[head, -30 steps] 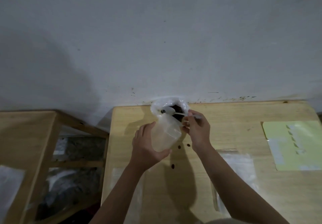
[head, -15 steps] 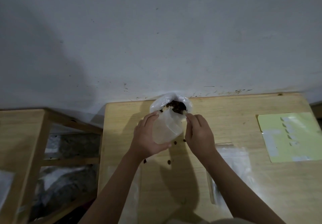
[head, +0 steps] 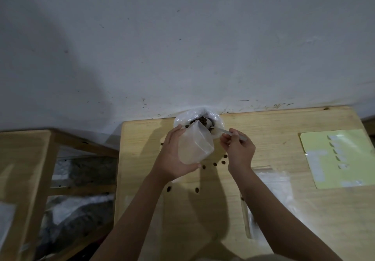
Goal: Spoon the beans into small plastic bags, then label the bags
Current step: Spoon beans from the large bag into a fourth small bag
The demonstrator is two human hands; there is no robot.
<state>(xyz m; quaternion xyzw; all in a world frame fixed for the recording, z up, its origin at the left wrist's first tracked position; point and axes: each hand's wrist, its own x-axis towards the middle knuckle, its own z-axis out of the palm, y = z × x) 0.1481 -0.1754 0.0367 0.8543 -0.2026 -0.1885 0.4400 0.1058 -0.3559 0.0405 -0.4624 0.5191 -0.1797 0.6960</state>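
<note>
I'm looking down at a wooden table (head: 284, 210) pushed against a white wall. My left hand (head: 174, 155) is gripping a small clear bag (head: 195, 145), tilted, just in front of the big bean sack (head: 186, 118). My right hand (head: 239, 149) is pinching the spoon (head: 227, 131) beside the sack, loose beans (head: 214, 164) lying nearer me.

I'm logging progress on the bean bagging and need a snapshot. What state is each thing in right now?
Small plastic bag: held up, tilted, mouth open, looks empty.
Left hand: grips the small bag.
Spoon: pinched by its handle, bowl end at the beans.
Right hand: pinches the spoon.
Big bag of beans: open, against the wall.
Loose beans: spilled on the table.
Label sheet: flat, untouched.
</note>
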